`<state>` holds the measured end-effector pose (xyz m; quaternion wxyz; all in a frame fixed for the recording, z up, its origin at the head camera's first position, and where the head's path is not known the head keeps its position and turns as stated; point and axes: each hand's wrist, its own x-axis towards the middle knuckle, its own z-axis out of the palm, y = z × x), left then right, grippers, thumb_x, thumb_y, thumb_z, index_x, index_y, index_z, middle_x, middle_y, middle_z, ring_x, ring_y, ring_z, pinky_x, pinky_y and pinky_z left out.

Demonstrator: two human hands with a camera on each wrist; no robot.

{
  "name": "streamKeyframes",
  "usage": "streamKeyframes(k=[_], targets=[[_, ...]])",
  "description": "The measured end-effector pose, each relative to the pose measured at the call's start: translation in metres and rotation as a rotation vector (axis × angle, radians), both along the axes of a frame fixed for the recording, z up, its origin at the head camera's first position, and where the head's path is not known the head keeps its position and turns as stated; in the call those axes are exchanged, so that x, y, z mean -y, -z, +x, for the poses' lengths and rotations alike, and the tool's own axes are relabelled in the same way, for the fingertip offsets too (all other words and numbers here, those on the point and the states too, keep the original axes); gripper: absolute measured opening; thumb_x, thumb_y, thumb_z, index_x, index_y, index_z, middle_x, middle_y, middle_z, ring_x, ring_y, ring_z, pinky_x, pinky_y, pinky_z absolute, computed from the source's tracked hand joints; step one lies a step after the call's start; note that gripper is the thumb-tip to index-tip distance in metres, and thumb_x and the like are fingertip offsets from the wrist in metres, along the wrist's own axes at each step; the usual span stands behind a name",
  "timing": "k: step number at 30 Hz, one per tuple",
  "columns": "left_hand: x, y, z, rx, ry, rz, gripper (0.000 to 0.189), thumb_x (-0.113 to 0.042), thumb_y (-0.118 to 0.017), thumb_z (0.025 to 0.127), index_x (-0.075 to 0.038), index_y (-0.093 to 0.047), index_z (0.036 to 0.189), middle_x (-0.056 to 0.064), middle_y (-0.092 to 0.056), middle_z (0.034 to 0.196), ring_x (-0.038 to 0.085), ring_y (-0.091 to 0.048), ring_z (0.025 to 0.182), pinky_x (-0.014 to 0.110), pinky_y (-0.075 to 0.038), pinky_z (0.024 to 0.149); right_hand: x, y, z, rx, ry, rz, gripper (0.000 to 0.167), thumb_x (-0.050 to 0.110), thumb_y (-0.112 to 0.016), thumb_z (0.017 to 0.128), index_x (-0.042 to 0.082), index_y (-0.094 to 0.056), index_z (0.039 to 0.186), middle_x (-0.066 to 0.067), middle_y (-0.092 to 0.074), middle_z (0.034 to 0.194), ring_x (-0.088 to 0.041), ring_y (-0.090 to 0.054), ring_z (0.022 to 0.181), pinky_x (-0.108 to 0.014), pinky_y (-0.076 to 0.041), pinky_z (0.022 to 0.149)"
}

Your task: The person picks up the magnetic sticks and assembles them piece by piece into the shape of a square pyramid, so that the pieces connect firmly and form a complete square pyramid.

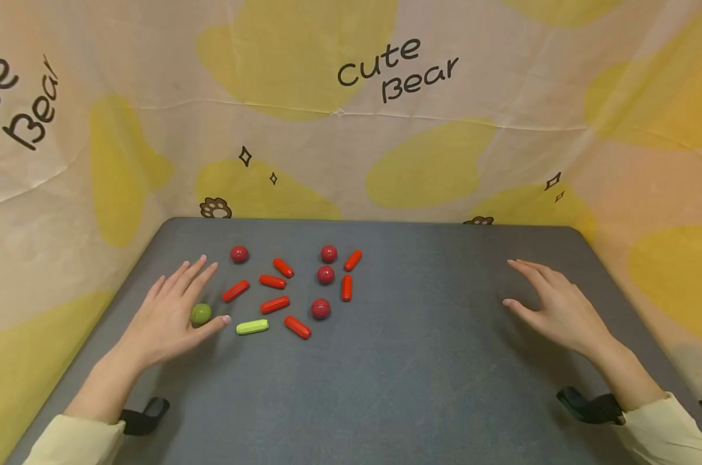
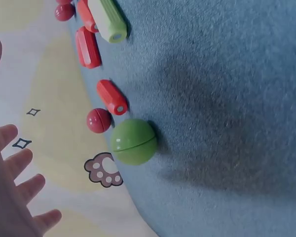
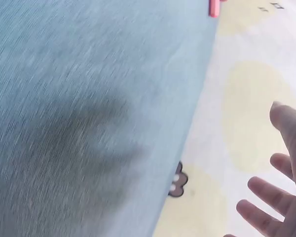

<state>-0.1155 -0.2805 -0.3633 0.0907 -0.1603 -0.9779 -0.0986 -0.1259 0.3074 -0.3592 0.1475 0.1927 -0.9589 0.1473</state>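
Observation:
Over the left side of the table hovers my left hand, fingers spread and holding nothing. A green ball with a seam lies on the table below it, partly hidden by the hand in the head view. Just right of the thumb is a light green ribbed stick. Several red sticks and red balls are scattered beyond, toward the table's middle. My right hand hangs above the table's right side, fingers loosely extended, thumb apart, with no object near it.
The grey table has rounded far corners. Cloth walls with yellow patches and "Cute Bear" lettering rise behind it and at both sides. Each wrist wears a black strap.

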Motion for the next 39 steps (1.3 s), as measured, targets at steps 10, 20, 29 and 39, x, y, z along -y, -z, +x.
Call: streamKeyframes(k=[10,20,29,39], targets=[[-0.009,0.007,0.006,-0.061,0.045,0.121,0.085,-0.044,-0.073,0.071,-0.014,-0.036,0.141,0.01,-0.036,0.144,0.038,-0.035,0.126,0.06,-0.029,0.093,0.032,0.007,-0.005,-0.039,-0.049,-0.108,0.06,0.012,-0.075,0.074,0.007,-0.05,0.128,-0.014,-0.055,0.118,-0.034,-0.052,0.105,-0.051,-0.043,0.08],[-0.019,0.021,0.01,-0.056,0.062,0.185,0.081,-0.039,-0.077,0.069,-0.013,-0.042,0.137,0.007,-0.043,0.137,0.03,-0.041,0.121,0.054,-0.036,0.091,0.063,0.017,-0.011,-0.041,-0.115,-0.157,0.053,0.013,-0.074,0.076,0.009,-0.053,0.125,-0.006,-0.058,0.113,-0.019,-0.055,0.1,-0.04,-0.048,0.074],[-0.025,0.035,0.013,0.021,0.076,0.223,0.075,-0.04,-0.077,0.069,-0.018,-0.044,0.134,0.002,-0.047,0.129,0.027,-0.045,0.115,0.052,-0.041,0.085,0.089,0.022,-0.012,0.001,-0.158,-0.211,0.05,0.015,-0.073,0.078,0.011,-0.054,0.123,-0.003,-0.058,0.114,-0.016,-0.056,0.098,-0.036,-0.048,0.076],[-0.03,0.044,0.01,0.09,0.081,0.24,0.069,-0.034,-0.08,0.067,-0.01,-0.05,0.125,0.005,-0.054,0.121,0.025,-0.053,0.108,0.049,-0.046,0.084,0.123,0.029,-0.011,0.147,-0.218,-0.338,0.047,0.015,-0.07,0.082,0.011,-0.052,0.125,-0.004,-0.057,0.119,-0.018,-0.057,0.103,-0.039,-0.05,0.079]])
